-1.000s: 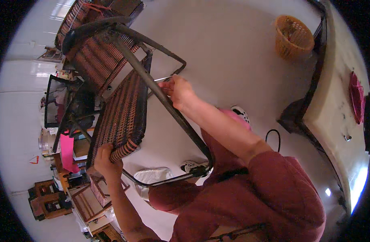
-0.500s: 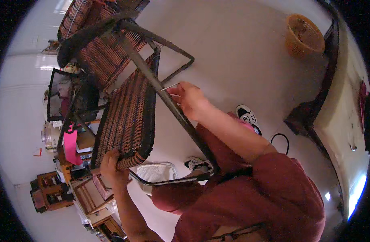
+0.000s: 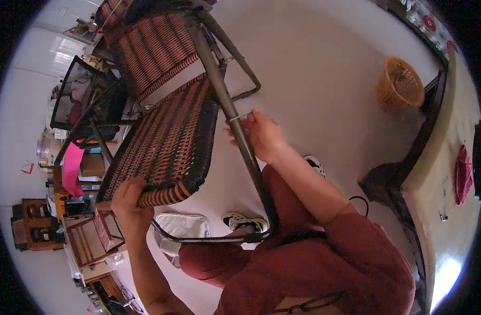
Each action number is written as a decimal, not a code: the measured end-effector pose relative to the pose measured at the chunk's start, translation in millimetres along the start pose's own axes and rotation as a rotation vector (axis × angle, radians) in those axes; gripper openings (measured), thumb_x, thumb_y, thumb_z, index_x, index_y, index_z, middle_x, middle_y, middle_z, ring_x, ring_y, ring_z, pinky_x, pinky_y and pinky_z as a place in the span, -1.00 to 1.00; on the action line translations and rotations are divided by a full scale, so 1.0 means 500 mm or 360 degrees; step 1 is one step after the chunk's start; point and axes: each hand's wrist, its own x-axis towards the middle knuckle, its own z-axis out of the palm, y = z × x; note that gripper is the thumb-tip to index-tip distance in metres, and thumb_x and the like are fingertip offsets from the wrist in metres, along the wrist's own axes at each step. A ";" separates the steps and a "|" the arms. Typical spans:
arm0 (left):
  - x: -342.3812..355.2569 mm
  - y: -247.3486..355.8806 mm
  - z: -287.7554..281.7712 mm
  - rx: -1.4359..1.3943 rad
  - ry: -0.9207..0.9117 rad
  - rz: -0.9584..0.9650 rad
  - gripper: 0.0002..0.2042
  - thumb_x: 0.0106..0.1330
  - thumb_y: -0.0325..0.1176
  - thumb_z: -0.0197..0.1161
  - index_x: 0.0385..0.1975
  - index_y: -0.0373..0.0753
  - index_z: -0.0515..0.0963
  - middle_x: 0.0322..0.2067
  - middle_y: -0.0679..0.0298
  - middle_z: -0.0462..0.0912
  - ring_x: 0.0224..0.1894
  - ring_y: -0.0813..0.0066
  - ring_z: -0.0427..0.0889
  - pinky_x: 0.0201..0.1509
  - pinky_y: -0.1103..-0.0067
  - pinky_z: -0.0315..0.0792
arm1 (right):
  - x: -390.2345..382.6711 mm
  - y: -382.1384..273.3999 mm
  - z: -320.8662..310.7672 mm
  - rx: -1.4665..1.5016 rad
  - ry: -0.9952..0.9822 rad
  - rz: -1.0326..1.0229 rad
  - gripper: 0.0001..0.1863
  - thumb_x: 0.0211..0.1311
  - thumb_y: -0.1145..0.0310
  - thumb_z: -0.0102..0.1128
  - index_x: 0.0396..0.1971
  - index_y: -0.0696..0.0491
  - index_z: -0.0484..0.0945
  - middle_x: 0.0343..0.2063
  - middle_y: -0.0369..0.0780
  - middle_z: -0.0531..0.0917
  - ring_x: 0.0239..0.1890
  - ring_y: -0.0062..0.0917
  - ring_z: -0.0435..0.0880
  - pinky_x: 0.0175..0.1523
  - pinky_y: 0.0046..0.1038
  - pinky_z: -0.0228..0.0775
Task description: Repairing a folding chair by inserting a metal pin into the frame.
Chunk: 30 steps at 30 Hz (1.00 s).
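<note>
A folding chair with a woven brown and black seat and backrest lies tilted in front of me. My left hand is closed round the near edge of the seat, by the brown bound rim. A long dark metal tube of the chair's frame slants down toward my lap. My right hand is beside this tube, pinching a thin pale rod whose far end meets the tube. Its lower fingers reach behind or beside the tube. What kind of rod it is, I cannot make out.
An orange woven basket stands on the floor at the far right. Along the right runs a pale-topped table with a dark red cloth on it. A white lidded container sits below the chair. Cluttered shelves and boxes line the left.
The view has shifted, and the seat shows wider and more from above. My left hand keeps its grip on the seat edge. My right hand stays by the tube with the rod against it.
</note>
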 end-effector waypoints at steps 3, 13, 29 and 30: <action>-0.010 0.031 0.011 0.0767 0.0372 0.0191 -0.73 -0.20 -0.47 0.16 -0.39 -0.23 0.49 -0.36 0.19 0.57 -0.30 0.19 0.57 -0.20 0.35 0.41 | -0.024 -0.017 0.005 0.0963 0.0082 0.0712 -0.71 0.31 0.16 -0.38 -0.45 0.03 0.25 -0.31 -0.06 0.55 -0.48 -0.39 0.53 -0.39 -0.35 0.38; -0.069 0.053 0.087 0.0533 0.0731 0.0313 -0.64 0.14 0.02 0.10 -0.54 -0.21 0.43 -0.55 0.27 0.47 -0.52 0.28 0.48 -0.46 0.43 0.32 | -0.069 -0.001 0.028 0.0561 0.0102 0.0591 -0.70 0.30 0.14 -0.37 -0.39 0.04 0.26 -0.58 -0.15 0.51 -0.71 -0.54 0.38 -0.59 -0.48 0.25; -0.109 0.055 0.092 0.0495 0.0733 0.0262 -0.65 0.16 -0.03 0.07 -0.66 -0.19 0.37 -0.62 0.30 0.38 -0.60 0.30 0.40 -0.55 0.45 0.25 | -0.096 0.040 0.051 0.0225 0.0308 0.0565 -0.68 0.33 0.12 -0.40 -0.45 0.02 0.26 -0.74 -0.23 0.45 -0.79 -0.59 0.35 -0.68 -0.51 0.24; -0.112 0.055 0.094 0.0496 0.0748 0.0243 -0.65 0.17 -0.03 0.06 -0.66 -0.19 0.37 -0.63 0.30 0.37 -0.60 0.30 0.40 -0.54 0.44 0.26 | -0.097 0.045 0.050 0.0235 0.0293 0.0540 -0.68 0.33 0.12 -0.40 -0.45 0.02 0.26 -0.74 -0.23 0.45 -0.79 -0.59 0.35 -0.68 -0.51 0.24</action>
